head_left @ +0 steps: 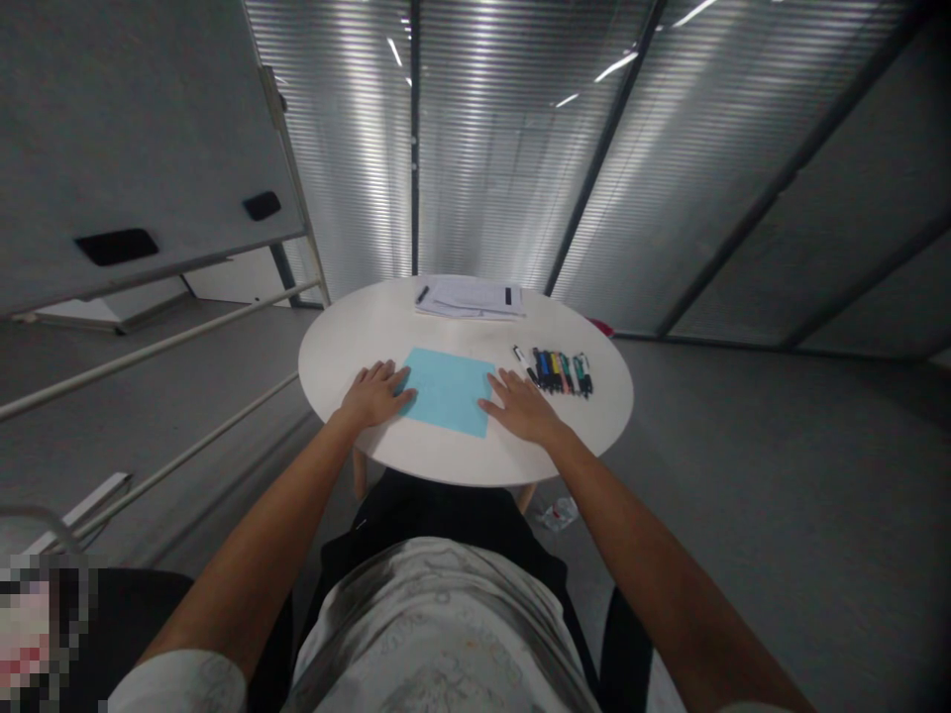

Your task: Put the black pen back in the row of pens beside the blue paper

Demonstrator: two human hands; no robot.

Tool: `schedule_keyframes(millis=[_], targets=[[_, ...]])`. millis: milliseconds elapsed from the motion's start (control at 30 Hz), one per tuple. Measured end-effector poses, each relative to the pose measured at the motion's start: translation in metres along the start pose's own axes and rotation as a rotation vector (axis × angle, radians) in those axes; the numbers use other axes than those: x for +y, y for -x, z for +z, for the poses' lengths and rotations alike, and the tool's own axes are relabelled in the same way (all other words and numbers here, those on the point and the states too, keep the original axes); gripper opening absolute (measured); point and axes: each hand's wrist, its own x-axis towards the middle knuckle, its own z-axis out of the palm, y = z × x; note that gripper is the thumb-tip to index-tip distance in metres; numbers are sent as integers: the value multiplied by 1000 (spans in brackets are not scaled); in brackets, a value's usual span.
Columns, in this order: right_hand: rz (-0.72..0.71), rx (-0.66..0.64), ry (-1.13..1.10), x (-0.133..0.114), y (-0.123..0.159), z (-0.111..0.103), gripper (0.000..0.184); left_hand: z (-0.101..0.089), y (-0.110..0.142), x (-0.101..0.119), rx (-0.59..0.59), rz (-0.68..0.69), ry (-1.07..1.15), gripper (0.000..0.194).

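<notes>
A light blue sheet of paper (450, 389) lies flat on a round white table (357, 342). My left hand (375, 394) rests flat at the sheet's left edge, fingers stretched out and touching it. My right hand (520, 405) lies flat at the sheet's right edge, fingers spread, fingertips on the paper. Neither hand holds anything. A row of several coloured marker pens (561, 371) lies just right of my right hand.
A stack of white papers (470, 298) with a black pen (422, 294) sits at the table's far edge. A tilted whiteboard on a metal frame (149, 149) stands to the left. Slatted blinds fill the wall behind. A crumpled wrapper (557, 514) lies on the grey floor.
</notes>
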Motion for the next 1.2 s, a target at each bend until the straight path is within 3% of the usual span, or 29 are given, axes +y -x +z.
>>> schedule_keyframes(millis=[733,800,933,1067,1200], targets=[[3,-4,-12,-2,2,-3,86,-4,1,3,24,-8,40,68],[1,-4,-10,-1,2,-3,86,-7,3,5,66,-16,81,64],[-12,5,-12,1,1,-2,83,-17,19,2,261,-52,259,50],[-24,16,-14,3,-1,1,83,-22,52,-25,451,-164,381,40],[-40,59,-43,7,-4,7,75,-16,96,-83,537,-384,505,37]])
